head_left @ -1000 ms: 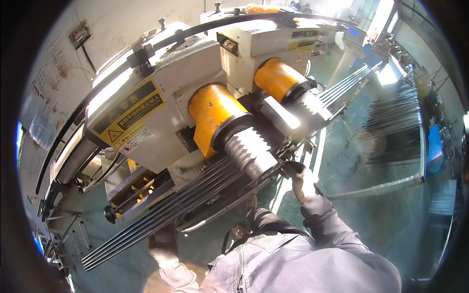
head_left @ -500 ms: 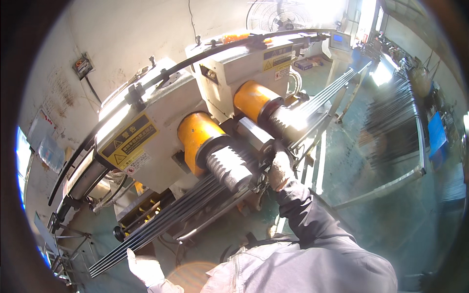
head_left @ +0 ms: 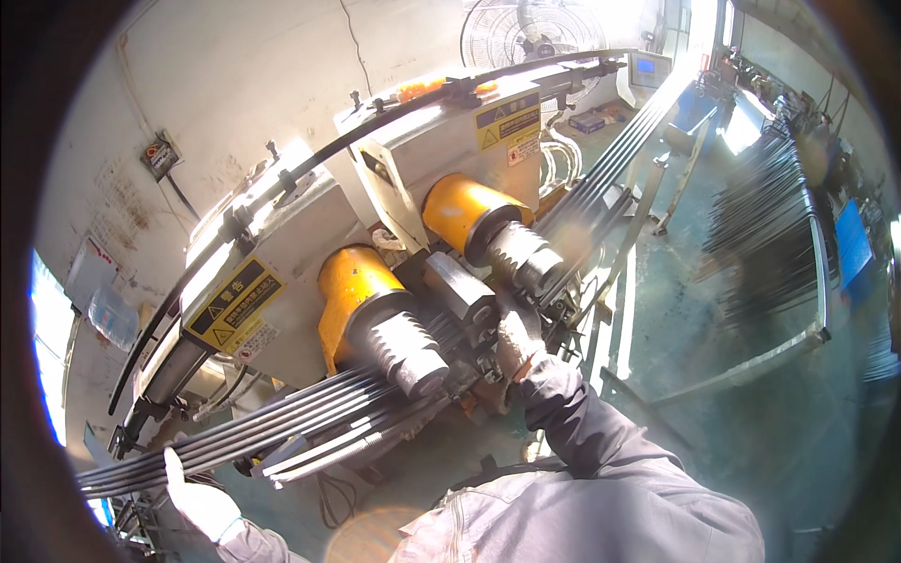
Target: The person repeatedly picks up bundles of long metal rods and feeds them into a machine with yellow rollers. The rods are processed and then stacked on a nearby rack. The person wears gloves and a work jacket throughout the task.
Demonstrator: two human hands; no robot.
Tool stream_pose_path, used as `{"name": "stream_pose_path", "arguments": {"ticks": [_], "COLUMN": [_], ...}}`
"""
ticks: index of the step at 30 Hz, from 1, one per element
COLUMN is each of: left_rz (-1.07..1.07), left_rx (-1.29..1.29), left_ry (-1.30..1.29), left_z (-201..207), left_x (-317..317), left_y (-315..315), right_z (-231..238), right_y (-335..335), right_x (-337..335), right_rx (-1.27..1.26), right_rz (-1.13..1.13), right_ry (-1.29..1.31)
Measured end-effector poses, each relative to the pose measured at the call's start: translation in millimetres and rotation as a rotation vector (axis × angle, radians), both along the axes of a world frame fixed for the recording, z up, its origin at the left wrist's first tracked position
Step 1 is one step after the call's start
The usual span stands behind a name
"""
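A bundle of long dark metal rods [head_left: 282, 413] runs diagonally through a machine, under two ridged steel rollers [head_left: 408, 355] with orange housings [head_left: 361, 281]. My left hand [head_left: 202, 502], in a pale glove, is closed round the bundle near its left end. Its thumb stands up against the near side, and its other fingers are mostly hidden by the rods. Between the rollers sits a grey faceted metal block [head_left: 460, 286]. My right hand [head_left: 516, 342], in a soiled glove, is at the near end of this block. Its fingers are largely hidden among dark machine parts.
The machine's pale body [head_left: 282, 324] carries yellow and black warning labels. A dark curved bar [head_left: 347, 127] spans its top. To the right, a metal rack [head_left: 741, 371] holds many thin rods. Behind stand a fan [head_left: 535, 42] and a small control screen [head_left: 648, 70].
My left hand has moved left and upward with the rods, whose left end now reaches farther left. My right hand stays beside the block. The view has shifted slightly.
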State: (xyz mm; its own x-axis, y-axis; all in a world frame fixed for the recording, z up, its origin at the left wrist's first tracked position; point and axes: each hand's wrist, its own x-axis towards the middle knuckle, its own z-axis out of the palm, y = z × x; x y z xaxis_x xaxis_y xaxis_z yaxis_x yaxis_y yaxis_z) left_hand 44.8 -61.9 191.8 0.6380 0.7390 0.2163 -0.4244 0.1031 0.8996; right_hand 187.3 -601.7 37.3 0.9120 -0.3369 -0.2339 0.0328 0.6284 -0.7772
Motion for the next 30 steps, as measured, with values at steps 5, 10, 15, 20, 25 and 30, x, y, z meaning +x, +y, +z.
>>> {"name": "stream_pose_path", "arguments": {"ticks": [5,10,15,20,25,30], "left_rz": [-0.002,-0.099,-0.118,-0.285,-0.094,-0.292], "left_rx": [0.047,0.173,0.279,0.421,1.668,1.397], "left_ry": [0.031,-0.104,-0.057,-0.016,-0.032,-0.144], "left_z": [68.7,109.0,151.4,170.5,184.1,177.0], "left_x": [35.2,65.3,92.8,109.3,132.5,154.6], "left_y": [-58.2,-122.2,-180.9,-245.6,-268.7,-260.3], "right_z": [-5.7,-7.7,-23.9,-38.0,-33.7,-27.1], "right_y": [-11.5,-14.4,-24.6,-32.5,-36.9,-36.0], "right_x": [20.1,27.0,29.7,31.6,26.1,25.6], "right_rx": [-0.454,-0.436,-0.578,-1.334,-1.342,-0.947], "right_rz": [-0.012,-0.06,-0.012,-0.065,-0.003,0.089], "right_ry": [-0.162,-0.147,-0.274,-0.32,-0.329,-0.327]}}
